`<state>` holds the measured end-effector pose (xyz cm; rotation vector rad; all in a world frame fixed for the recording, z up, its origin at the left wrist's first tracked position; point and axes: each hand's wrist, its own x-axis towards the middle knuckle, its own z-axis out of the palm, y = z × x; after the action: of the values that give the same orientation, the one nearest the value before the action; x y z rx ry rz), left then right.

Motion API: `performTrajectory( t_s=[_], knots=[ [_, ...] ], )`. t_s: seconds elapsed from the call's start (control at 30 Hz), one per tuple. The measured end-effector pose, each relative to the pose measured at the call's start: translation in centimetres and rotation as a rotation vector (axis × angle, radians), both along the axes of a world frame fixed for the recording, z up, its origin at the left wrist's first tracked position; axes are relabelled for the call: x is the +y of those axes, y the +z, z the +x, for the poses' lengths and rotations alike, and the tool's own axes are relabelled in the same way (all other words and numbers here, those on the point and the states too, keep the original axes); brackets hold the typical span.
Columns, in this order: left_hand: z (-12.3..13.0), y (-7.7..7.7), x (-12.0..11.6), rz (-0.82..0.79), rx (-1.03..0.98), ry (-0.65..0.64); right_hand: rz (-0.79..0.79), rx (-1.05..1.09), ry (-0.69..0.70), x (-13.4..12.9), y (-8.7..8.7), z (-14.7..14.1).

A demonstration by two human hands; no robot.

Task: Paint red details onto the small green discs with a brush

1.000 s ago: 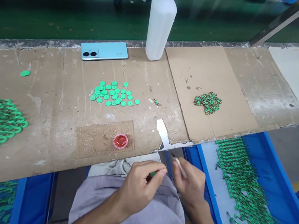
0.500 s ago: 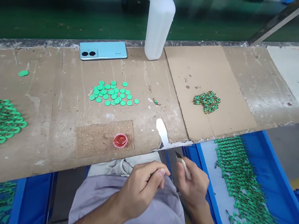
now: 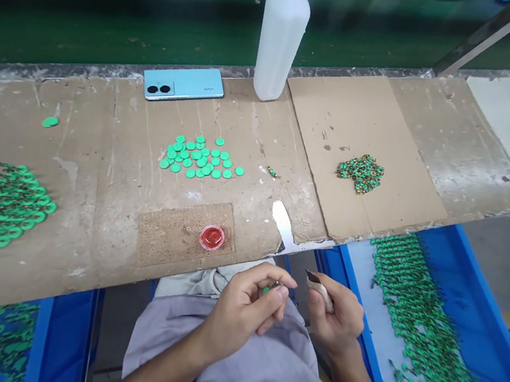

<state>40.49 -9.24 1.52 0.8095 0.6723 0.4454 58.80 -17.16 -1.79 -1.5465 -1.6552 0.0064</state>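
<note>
Head view: "vivo" marks the phone [image 3: 189, 84] at eleven o'clock; at six, the curled left hand [image 3: 244, 309] pinches a green piece [image 3: 266, 290]; at five, the right hand [image 3: 339, 315] grips a white-handled tool [image 3: 321, 291], tip toward eleven.

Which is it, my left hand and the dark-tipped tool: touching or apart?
Apart: the head view shows a narrow gap between the left hand and the dark-tipped tool in the right hand.

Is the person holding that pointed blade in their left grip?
No, the blade is in the right grip, while the left grip pinches a small green piece.
</note>
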Motion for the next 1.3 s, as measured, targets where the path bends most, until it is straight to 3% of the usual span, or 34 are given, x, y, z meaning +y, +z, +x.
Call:
performTrajectory(
  t_s=[0.33,0.73,0.9,1.07,1.2,1.3],
  knots=[
    [-0.3,-0.2,0.1,0.161,0.085,-0.005,-0.008,-0.007,0.072,0.4,0.5,-0.3],
    [0.3,-0.5,-0.2,0.207,0.299,0.019,-0.028,-0.055,0.184,0.4,-0.3,-0.3],
    [0.2,-0.6,-0.3,0.232,0.333,0.038,-0.056,-0.093,0.105,0.4,-0.3,0.1],
    [0.3,-0.7,-0.1,0.142,0.311,0.042,-0.057,-0.088,0.101,0.1,0.0,0.2],
    [0.4,-0.8,0.0,0.089,0.335,0.085,-0.073,-0.091,0.021,0.1,0.1,0.2],
    [0.3,-1.1,0.0,0.100,0.358,0.092,-0.077,-0.079,0.090,0.1,0.1,0.3]
  ],
)
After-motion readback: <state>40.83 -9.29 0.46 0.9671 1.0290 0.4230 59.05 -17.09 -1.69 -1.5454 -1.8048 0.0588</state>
